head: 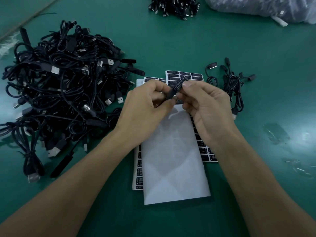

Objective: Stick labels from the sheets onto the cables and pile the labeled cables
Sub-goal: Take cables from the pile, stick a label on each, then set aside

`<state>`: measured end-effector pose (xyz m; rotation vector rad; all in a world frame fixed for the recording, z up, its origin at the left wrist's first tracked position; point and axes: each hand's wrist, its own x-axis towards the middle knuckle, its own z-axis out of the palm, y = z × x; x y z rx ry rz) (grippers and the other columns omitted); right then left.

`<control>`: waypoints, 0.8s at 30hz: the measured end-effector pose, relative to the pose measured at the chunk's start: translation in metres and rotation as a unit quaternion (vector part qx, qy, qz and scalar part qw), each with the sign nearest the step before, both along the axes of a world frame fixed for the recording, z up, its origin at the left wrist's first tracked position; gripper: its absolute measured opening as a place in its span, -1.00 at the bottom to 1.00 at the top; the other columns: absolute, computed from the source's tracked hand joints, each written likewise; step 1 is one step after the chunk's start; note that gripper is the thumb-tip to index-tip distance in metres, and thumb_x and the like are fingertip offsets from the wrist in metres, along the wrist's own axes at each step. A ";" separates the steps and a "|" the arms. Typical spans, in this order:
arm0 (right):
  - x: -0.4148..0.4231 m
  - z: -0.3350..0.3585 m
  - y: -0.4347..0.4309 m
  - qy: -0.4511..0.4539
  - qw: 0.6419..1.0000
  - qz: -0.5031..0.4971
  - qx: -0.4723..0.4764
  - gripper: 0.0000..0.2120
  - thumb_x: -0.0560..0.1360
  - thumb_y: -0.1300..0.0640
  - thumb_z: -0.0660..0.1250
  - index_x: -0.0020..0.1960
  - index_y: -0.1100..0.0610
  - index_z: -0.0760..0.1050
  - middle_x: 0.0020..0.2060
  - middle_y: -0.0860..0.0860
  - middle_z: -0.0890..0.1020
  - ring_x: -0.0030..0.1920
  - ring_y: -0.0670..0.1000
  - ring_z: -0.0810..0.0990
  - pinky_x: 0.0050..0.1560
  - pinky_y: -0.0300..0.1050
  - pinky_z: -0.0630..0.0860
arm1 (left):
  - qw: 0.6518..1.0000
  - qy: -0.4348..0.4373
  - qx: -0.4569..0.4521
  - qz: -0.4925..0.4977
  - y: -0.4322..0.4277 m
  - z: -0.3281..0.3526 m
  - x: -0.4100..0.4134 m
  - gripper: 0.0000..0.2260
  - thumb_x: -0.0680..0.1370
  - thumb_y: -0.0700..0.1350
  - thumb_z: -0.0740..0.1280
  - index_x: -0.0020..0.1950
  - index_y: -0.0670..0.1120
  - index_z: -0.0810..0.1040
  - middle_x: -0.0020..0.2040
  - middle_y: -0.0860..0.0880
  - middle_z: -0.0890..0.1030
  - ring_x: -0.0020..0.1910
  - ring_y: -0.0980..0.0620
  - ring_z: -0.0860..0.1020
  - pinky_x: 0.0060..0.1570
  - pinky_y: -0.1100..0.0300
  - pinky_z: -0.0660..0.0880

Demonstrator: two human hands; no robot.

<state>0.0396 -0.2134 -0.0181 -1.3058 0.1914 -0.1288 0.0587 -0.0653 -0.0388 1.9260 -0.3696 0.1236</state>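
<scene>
Forearms, two, bare, enter from the near edge and converge over a white blank sheet [174, 159]: smooth paper, rectangular. It lies on printed label sheets [204, 150], whose black rectangular stickers show along both its sides.

Far left of the fingers: cable pile [59, 93], large and tangled. Thin black rubbery leads, flat metal USB plugs, slim black bar-shaped modules. Whether these carry labels cannot be told.

Left hand [145, 106]: fingers curled, pinching the nearer, lower end of the controller module.

Controller module [178, 86]: the task's item, held clear of the table between both hands, directly over the sheets.
- Shape and material: slim black bar, hard matt casing.
- Long axis: diagonal, running from the left fingertips away and rightward past the right thumb.
- Label: white lettering faces up along the bar.
- Lead: hidden behind the hands.

Right hand [205, 106]: thumb and forefinger pinch the module's farther half, with the thumb alongside the lettered face. Judgement: this thumb sits nearer the label, so pressing it flat along the bar's length would fall to it, with the left hand steadying.

Just beyond the fingers: a further sticker sheet [185, 75], glossy black rows on white backing.

Right of the fingers: small cable cluster [230, 86], few and loosely coiled, near the right knuckles.

Well right: clear plastic scraps [275, 132], crinkled, on the green table mat [256, 202].
</scene>
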 end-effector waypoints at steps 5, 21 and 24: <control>0.001 -0.002 0.000 -0.020 1.000 0.001 -0.003 -0.78 0.51 0.29 0.42 -0.26 0.08 0.68 -0.34 0.02 0.65 -0.22 -0.02 0.57 -0.24 -0.24 0.48 | 1.000 -0.011 -0.003 0.010 0.000 0.003 -0.001 -0.95 0.52 -0.07 0.46 -0.11 0.06 0.62 -0.30 0.15 0.69 -0.34 0.20 0.62 -0.28 0.32 0.52; 0.003 -0.010 -0.001 -0.068 0.993 -0.009 -0.098 -0.91 0.52 0.27 0.43 -0.11 0.14 0.68 -0.30 -0.04 0.69 -0.24 -0.09 0.61 -0.11 -0.21 0.53 | 0.998 0.045 -0.033 -0.009 0.006 0.010 0.005 -0.82 0.50 -0.03 0.35 -0.28 0.03 0.68 -0.33 0.01 0.66 -0.33 0.07 0.52 -0.24 0.13 0.46; 0.003 -0.010 -0.001 -0.073 0.991 -0.012 -0.111 -0.92 0.52 0.27 0.43 -0.09 0.15 0.68 -0.30 -0.03 0.70 -0.25 -0.09 0.60 -0.09 -0.18 0.54 | 0.997 0.056 -0.040 -0.028 0.008 0.012 0.005 -0.82 0.53 -0.09 0.35 -0.23 0.01 0.70 -0.30 0.05 0.68 -0.28 0.15 0.55 -0.21 0.13 0.50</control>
